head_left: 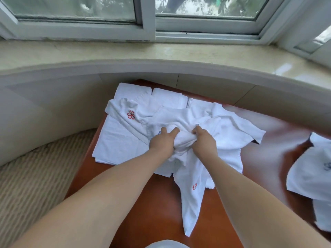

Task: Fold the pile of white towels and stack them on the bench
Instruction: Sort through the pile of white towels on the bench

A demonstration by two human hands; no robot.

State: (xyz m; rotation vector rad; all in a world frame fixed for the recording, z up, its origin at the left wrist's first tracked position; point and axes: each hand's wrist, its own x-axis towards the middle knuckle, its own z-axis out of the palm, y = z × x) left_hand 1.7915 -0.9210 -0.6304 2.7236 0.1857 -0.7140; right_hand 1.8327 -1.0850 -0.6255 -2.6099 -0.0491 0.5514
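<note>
A loose pile of white towels lies on the reddish-brown bench. My left hand and my right hand both grip a bunched towel in the middle of the pile, close together. One end of it with a red logo hangs toward me. Folded towels lie flat at the left, and two folded ones sit at the back by the wall. Another towel with a red logo drapes over the left stack.
More white towels lie at the bench's right end. A curved stone window ledge runs behind the bench under the window. Striped carpet covers the floor at the left.
</note>
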